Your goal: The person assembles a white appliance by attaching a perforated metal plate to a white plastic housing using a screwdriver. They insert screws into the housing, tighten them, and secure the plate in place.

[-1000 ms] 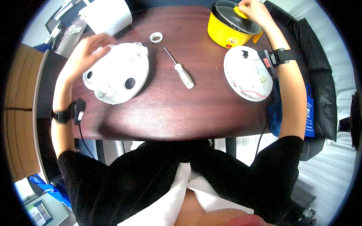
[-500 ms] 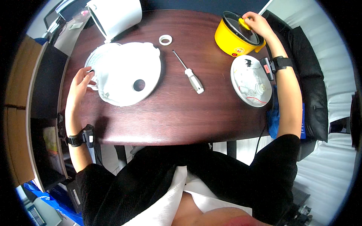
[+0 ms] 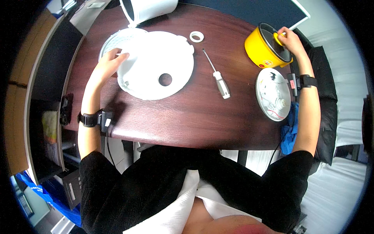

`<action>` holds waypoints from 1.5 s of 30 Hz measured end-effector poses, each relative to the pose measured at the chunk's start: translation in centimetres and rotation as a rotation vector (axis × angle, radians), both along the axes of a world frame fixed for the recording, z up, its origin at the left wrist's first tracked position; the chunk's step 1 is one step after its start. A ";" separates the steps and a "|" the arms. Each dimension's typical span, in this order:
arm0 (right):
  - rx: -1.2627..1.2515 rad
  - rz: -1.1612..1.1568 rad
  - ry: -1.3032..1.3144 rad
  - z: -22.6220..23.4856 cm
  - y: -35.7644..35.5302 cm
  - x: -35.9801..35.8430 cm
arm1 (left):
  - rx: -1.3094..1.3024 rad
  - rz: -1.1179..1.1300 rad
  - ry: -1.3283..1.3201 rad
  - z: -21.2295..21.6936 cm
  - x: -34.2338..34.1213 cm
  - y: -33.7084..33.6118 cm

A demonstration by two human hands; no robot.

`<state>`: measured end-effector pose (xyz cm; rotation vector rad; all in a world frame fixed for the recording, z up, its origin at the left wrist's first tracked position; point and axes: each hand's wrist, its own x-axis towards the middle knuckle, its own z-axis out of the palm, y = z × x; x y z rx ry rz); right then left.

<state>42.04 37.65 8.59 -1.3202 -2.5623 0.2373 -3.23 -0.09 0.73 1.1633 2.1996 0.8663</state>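
Observation:
A large white plastic disc (image 3: 150,66) with a round hole lies on the left of the table, partly over a ribbed white piece (image 3: 113,43). At the disc's left edge, the thumb and fingers of my left hand (image 3: 106,68) are closed on it; the exact contact is partly hidden. Far to the right, my right hand (image 3: 291,41) pinches the yellow knob (image 3: 278,39) of a dark glass lid (image 3: 271,39). That lid sits on a yellow electric pot (image 3: 259,50). Closer to me is a white oval housing (image 3: 269,93) with wires inside.
A white ring (image 3: 196,36) and a grey-handled screwdriver (image 3: 220,84) lie mid-table. A white cylindrical casing (image 3: 152,9) rests on its side at the far left. Shelves (image 3: 46,97) border the table's left, and a black cushioned seat (image 3: 325,89) borders its right.
The view has shifted, so the table's things appear farther right. My left hand has moved up along the disc's left edge and closed there. My right hand stays on the lid knob.

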 end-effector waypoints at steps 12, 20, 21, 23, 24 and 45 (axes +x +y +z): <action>0.043 0.021 -0.153 0.5 -0.4 -0.9 | 0.015 0.001 -0.200 0.2 0.4 1.1; -0.042 -0.051 -0.182 1.6 -1.9 -2.2 | 0.116 0.008 -0.390 -0.4 0.6 0.7; -0.035 -0.038 -0.155 1.4 -1.8 -2.0 | 0.131 0.002 -0.415 -0.7 0.5 0.7; 0.039 -0.038 -0.117 0.9 -1.8 -1.6 | 0.163 -0.007 -0.464 -1.3 0.4 0.7; 0.097 -0.017 -0.106 0.4 -1.5 -1.2 | 0.170 -0.015 -0.473 -1.2 0.6 0.6; 0.064 -0.078 -0.089 0.3 -1.7 -1.3 | 0.176 -0.007 -0.678 -0.8 1.1 0.4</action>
